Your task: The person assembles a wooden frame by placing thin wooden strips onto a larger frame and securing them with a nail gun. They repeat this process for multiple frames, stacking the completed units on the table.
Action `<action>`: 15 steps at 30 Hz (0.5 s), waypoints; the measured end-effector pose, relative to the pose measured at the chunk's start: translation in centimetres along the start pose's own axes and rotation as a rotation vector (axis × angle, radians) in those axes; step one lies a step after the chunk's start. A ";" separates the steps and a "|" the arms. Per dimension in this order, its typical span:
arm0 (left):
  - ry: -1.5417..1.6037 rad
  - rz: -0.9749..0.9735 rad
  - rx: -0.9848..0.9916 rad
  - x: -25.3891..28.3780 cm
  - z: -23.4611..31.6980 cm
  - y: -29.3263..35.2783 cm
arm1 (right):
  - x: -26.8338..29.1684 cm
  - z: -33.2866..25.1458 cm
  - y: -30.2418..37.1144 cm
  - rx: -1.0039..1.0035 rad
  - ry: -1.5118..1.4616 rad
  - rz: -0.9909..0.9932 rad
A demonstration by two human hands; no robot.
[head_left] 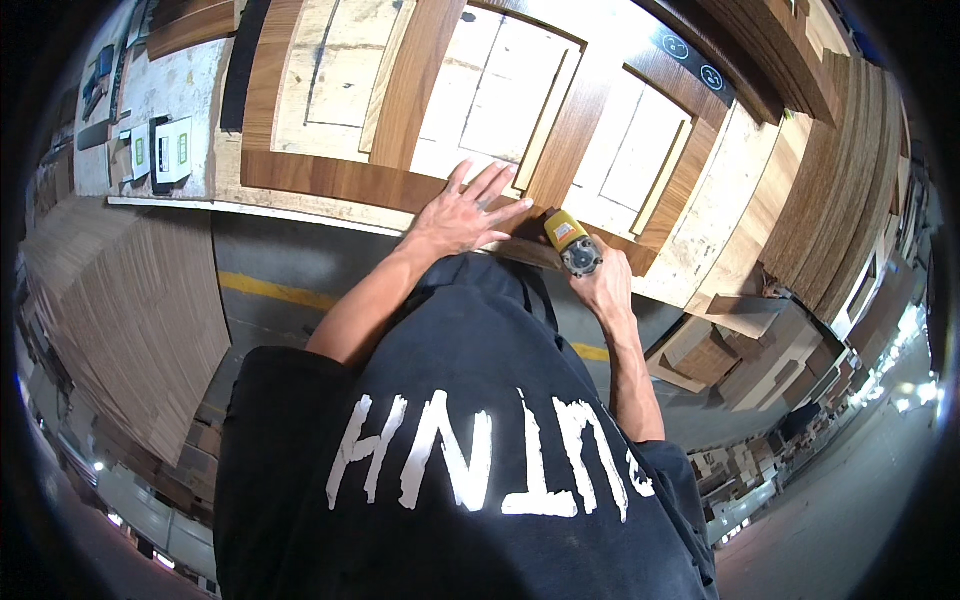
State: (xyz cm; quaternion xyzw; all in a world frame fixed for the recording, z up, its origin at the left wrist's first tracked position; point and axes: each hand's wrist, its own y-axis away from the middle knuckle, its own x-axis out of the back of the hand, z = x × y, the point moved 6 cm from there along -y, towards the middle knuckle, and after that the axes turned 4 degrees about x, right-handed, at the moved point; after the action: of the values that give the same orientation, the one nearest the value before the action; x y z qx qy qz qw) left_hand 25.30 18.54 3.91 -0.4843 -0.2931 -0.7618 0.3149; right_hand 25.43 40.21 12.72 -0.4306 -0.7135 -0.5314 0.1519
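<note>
A brown wood-grain frame (330, 174) with several rectangular openings lies on a pale, worn workbench top (690, 265). My left hand (462, 215) rests on its near rail, fingers spread, just left of a cross member. In my right hand (607, 290) is a yellow and black nail gun (566, 230). Its nose meets the near rail close to where an upright joins; whether it touches the wood I cannot tell. My right fingers wrap round its handle and are partly hidden. Thin light strips (548, 122) stand along the inner edges of the openings.
Stacked brown boards (835, 190) stand at the right end of the bench. Below the bench are a tall stack of panels (130, 310) on the left and wood offcuts (745, 355) on the right. Small boxes (172, 150) sit at the bench's left end.
</note>
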 end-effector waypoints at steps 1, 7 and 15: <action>0.013 -0.009 0.003 0.0 -0.1 0.1 | 0.0 0.0 0.1 0.015 0.004 0.012; 0.015 -0.004 -0.001 0.0 -0.2 0.3 | -0.6 -1.2 -0.2 0.074 0.005 -0.008; 0.081 0.041 -0.015 0.7 -0.3 0.4 | -1.0 -1.8 -0.6 0.071 0.020 0.018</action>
State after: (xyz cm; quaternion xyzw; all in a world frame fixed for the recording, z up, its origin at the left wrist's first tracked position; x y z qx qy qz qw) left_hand 25.22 17.94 4.48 -0.4612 -0.2644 -0.7763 0.3387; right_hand 25.17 38.14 12.35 -0.4259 -0.7264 -0.5089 0.1790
